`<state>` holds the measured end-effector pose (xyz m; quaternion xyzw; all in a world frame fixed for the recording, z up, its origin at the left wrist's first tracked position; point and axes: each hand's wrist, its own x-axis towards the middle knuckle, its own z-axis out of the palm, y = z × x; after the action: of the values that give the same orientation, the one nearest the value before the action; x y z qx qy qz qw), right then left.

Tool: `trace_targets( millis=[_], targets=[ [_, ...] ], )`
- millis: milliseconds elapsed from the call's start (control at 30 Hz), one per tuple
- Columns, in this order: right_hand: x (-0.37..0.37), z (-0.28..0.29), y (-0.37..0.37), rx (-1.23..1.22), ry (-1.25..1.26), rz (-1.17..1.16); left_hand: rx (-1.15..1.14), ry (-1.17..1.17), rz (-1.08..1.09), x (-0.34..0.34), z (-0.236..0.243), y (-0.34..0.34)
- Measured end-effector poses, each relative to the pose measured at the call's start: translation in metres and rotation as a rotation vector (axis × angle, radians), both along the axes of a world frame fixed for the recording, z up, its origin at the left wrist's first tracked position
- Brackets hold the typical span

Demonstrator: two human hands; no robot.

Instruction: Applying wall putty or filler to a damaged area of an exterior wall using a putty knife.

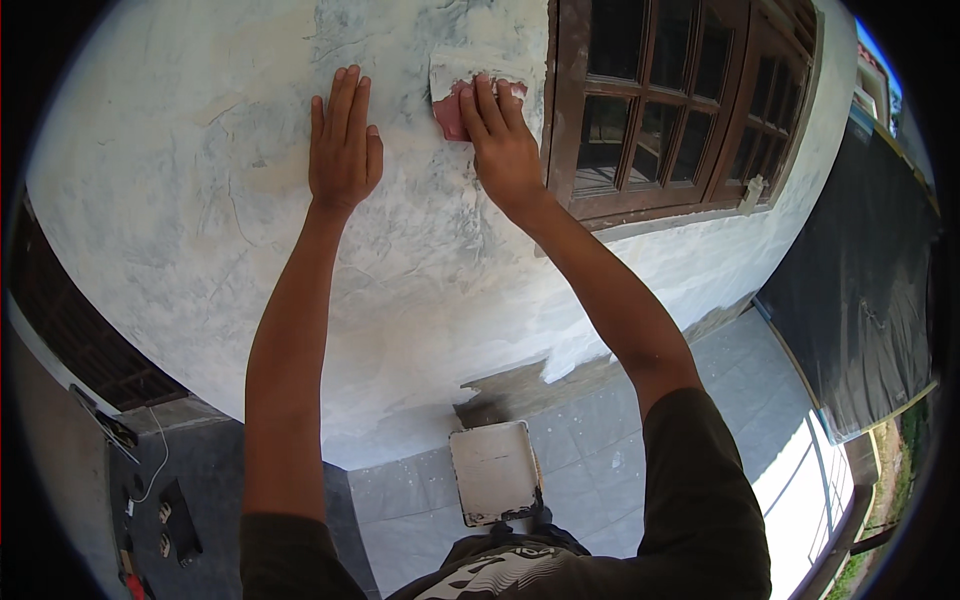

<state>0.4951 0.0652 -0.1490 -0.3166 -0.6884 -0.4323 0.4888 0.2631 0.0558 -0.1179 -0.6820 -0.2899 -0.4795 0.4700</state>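
My left hand (342, 150) lies flat against the patchy white-grey wall (380, 300), its fingers stretched out and nothing in it. To the right of it, my right hand (503, 150) presses a reddish putty spreader (449, 115) to the wall, close to the window frame. Whitish putty is smeared over the spreader's upper part. Fingers cover much of the tool's right side. Around both hands the wall shows uneven putty streaks and darker grey patches.
A brown wooden window (640, 130) with glass panes is on the right. Below, a square putty-smeared container (495, 470) stands on grey floor tiles (590, 460) by my feet. Dark sheeting (860, 290) hangs at far right. A cable (163, 460) and sandals (180, 520) lie lower left.
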Motion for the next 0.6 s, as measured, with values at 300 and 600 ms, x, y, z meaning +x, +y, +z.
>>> trace_targets(
  millis=[300, 600],
  targets=[
    [0.012, -0.230, -0.078, -0.659, -0.236, 0.387, 0.014, 0.008, -0.011, 0.001, 0.002, -0.001],
    [0.034, -0.059, -0.077, -0.365, 0.256, 0.463, -0.005, 0.035, 0.032, -0.005, 0.002, -0.004]
  ],
)
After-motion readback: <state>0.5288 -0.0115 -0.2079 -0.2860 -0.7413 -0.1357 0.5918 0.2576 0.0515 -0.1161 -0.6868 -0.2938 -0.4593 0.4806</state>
